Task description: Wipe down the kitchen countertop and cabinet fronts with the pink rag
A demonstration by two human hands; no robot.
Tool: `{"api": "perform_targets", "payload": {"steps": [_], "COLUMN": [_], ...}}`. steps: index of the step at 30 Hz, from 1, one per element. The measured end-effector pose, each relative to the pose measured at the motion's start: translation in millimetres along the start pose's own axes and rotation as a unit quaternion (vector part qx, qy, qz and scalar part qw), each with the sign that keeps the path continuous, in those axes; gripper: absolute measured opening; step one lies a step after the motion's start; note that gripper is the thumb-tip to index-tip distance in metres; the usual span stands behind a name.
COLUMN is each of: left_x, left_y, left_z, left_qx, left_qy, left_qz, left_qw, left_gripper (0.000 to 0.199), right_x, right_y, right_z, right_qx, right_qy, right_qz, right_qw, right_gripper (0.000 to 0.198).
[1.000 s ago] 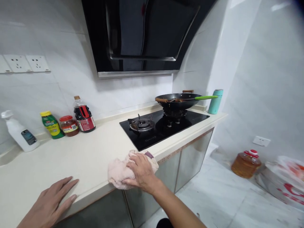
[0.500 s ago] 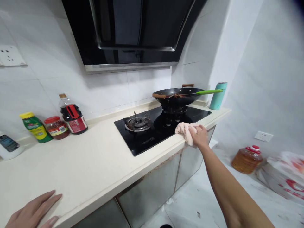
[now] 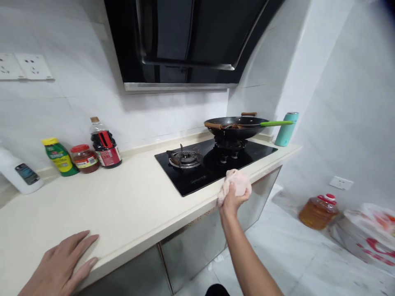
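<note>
My right hand: gripping bunched pale-pink fabric cloth | before rectangular black glass hob | loose end leftward, long axis unclear

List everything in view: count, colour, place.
Counter: 1, cream, across view
Cloth: 1, pale pink, counter's front edge
Hob: 1, black, on counter
Wok: 1, black, hob's right side
Utensil: 1, green-handled, in wok
Flask: 1, teal, right of hob
Hood: 1, black, above hob
Bottles: 3, white, green, dark, counter's left
Jar: 1, red-lidded, between bottles
Sockets: 3, white, on walls
Cabinets: 1 row, grey, below counter
Jug: 1, amber, floor
Container: 1, white, beside jug
Left hand: 1, on counter
Right hand: 1, holding cloth
</note>
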State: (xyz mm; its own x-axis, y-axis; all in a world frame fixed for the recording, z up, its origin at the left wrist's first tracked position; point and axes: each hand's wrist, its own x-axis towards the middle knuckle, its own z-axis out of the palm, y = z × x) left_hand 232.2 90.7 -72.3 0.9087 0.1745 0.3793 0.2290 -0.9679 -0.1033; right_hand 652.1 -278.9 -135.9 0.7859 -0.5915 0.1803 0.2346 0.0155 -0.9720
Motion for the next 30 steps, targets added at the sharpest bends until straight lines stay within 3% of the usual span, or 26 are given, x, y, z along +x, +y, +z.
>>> {"api": "perform_targets", "payload": {"steps": [5, 9, 11, 14, 18, 20, 23, 26, 27, 30], "left_x": [3.8, 4.1, 3.5, 1.3, -3.6, -6.0, -8.8, -11.0, -11.7, -13.5], "left_y": [15.7, 28.0, 33.5, 39.2, 42.6, 43.9, 45.8, 47.4, 47.9, 49.0], "left_z": [-16.1, -26.9, -30.9, -34.8, -36.2, -35.6, -33.9, -32.9, -33.0, -34.4], "left_qx": [-0.004, -0.016, -0.025, -0.040, -0.047, -0.044, -0.046, -0.057, -0.059, -0.062], "left_qy": [-0.004, -0.003, 0.002, 0.008, 0.015, 0.016, 0.027, 0.040, 0.041, 0.039], "left_qz": [0.004, -0.001, -0.004, -0.008, -0.007, -0.007, -0.005, -0.006, -0.007, -0.008], "left_qw": [1.000, 1.000, 1.000, 0.999, 0.999, 0.999, 0.999, 0.998, 0.997, 0.997], "left_gripper": [0.055, 0.058, 0.060, 0.060, 0.054, 0.052, 0.051, 0.053, 0.054, 0.054], "right_x": [-153.1, -270.2, -309.7, -340.2, -338.2, -321.0, -277.5, -226.5, -211.3, -178.1], "right_y": [-20.1, -33.5, -37.6, -42.2, -51.7, -62.0, -90.0, -125.9, -135.6, -148.7], "right_z": [-4.4, -23.0, -35.8, -58.6, -92.7, -105.1, -105.0, -78.7, -66.8, -35.8], "right_qx": [0.049, 0.038, 0.056, 0.090, 0.116, 0.116, 0.073, 0.037, 0.025, -0.093], "right_qy": [-0.072, -0.215, -0.292, -0.378, -0.478, -0.512, -0.501, -0.450, -0.451, -0.501], "right_qz": [0.038, 0.133, 0.155, 0.172, 0.183, 0.144, 0.002, -0.184, -0.242, -0.365], "right_qw": [0.995, 0.967, 0.942, 0.905, 0.851, 0.839, 0.863, 0.873, 0.859, 0.779], "right_gripper": [0.090, 0.091, 0.092, 0.092, 0.077, 0.067, 0.059, 0.055, 0.054, 0.047]}}
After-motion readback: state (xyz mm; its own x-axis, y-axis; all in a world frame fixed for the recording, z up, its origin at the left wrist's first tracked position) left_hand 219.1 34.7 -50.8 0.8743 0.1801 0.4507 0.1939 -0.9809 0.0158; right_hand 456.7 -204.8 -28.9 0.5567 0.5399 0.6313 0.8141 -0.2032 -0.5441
